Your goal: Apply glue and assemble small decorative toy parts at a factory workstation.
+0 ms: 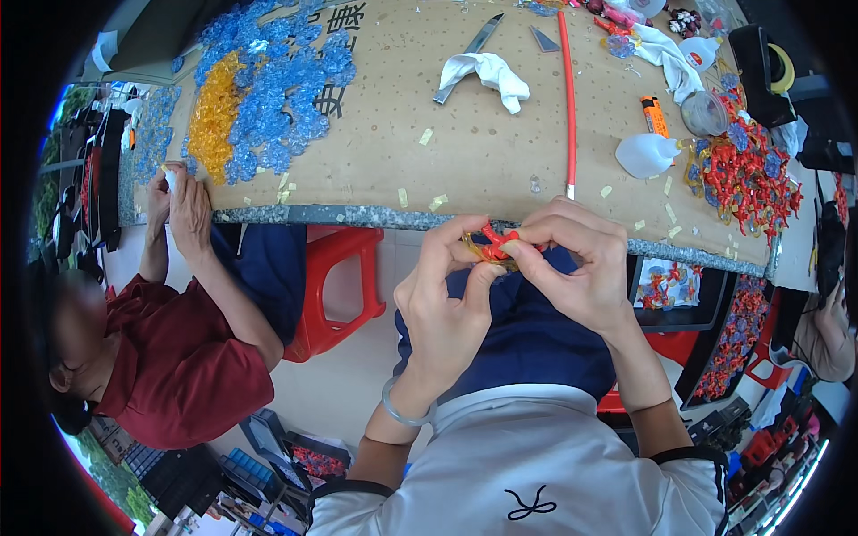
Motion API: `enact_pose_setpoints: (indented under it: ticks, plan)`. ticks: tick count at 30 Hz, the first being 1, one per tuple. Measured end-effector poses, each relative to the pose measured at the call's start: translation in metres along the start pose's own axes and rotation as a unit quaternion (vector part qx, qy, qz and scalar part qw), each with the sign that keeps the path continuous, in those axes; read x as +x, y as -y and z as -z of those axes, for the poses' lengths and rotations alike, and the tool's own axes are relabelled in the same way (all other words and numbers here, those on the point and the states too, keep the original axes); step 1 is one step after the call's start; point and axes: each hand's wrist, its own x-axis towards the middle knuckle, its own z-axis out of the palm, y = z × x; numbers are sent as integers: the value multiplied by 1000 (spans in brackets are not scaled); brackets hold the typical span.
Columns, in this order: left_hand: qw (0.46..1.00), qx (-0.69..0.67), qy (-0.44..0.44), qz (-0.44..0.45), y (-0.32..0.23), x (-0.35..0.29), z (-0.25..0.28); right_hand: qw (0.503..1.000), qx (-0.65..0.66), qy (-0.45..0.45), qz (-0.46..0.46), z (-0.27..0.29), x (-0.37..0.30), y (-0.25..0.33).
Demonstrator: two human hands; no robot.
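Note:
Just off the table's near edge, both hands meet over my lap. My left hand (453,290) pinches a small red and yellow plastic piece (494,242), its yellow part translucent and curved. My right hand (576,259) has thumb and forefinger closed on the red part of the same piece. Fingers cover much of it, so its exact kind is hard to make out. A heap of similar red, yellow and blue pieces (746,174) lies on the table to the right.
A covered worktable (384,170) holds blue pieces (286,89), yellow pieces (215,112), a red rod (569,98), a white cloth (487,76), a white squeeze bottle (645,155) and an orange lighter (655,116). A person in maroon (192,375) works at left beside a red stool (335,295).

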Motion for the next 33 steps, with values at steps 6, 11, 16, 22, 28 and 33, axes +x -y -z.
enact_pose_setpoints:
  ticks: [6,11,16,22,28,33]
  plan:
    - [999,15,27,-18,1,2,2,1000,2,0,-2,2,1,0]
    - [999,15,28,-15,2,1,1,1000,0,-1,-2,1,1,0]
    - [999,19,31,-16,0,1,2,1000,-8,-2,-1,2,1,2]
    - [999,20,29,-5,1,1,2,1000,-7,1,0,1,1,1]
    - [1000,19,20,-13,0,1,-1,1000,-22,0,4,4,3,2]
    - [996,81,29,17,-12,8,-5,999,-41,-27,11,6,-5,-3]
